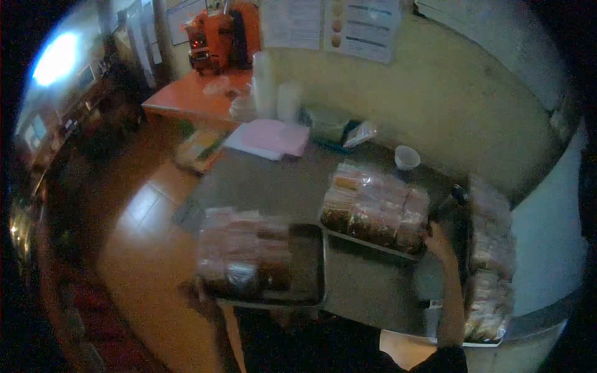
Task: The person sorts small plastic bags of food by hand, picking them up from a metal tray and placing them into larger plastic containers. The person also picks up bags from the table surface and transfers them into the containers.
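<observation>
A metal tray [308,264] with packets in clear plastic [245,258] is at the near left of the table, its right end bare. My left hand [200,292], dark and blurred, grips this tray's near left corner; its fingers are partly hidden. Further right, a second tray [373,244] is loaded with clear-wrapped packets [376,208] that look brown inside. At its right end my right hand [438,239] has its fingers bent round the edge. What is inside the packets is too blurred to name.
More wrapped packets fill a tray [485,342] along the right side. Behind stand a white bowl [407,157], a greenish container [326,124], pink and white sheets [273,137] and stacked cups [262,84]. An orange machine [217,37] tops an orange table [180,99].
</observation>
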`<act>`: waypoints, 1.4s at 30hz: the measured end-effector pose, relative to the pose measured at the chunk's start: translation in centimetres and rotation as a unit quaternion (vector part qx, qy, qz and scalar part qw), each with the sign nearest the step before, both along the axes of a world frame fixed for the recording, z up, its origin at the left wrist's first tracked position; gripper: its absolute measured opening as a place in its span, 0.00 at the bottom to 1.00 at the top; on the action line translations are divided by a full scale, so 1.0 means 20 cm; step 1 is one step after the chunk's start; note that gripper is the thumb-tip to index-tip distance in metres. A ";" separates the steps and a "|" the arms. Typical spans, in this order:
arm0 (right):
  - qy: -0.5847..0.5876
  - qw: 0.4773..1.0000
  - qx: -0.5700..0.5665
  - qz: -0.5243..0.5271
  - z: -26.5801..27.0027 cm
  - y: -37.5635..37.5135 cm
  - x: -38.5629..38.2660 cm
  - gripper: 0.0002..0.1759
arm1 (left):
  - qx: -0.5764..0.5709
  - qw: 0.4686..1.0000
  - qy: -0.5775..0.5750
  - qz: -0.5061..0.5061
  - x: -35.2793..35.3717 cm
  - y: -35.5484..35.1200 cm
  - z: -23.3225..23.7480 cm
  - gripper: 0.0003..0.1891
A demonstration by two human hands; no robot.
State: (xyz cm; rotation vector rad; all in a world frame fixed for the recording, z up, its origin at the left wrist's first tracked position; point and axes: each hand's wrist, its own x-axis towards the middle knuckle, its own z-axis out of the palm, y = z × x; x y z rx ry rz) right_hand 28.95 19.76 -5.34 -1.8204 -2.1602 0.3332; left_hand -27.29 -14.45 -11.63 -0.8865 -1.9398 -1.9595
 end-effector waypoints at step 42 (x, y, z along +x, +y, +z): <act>0.015 0.962 0.134 0.239 0.53 -0.71 -0.51 0.20 | -0.144 0.976 -0.036 -0.158 0.06 0.21 0.19 0.15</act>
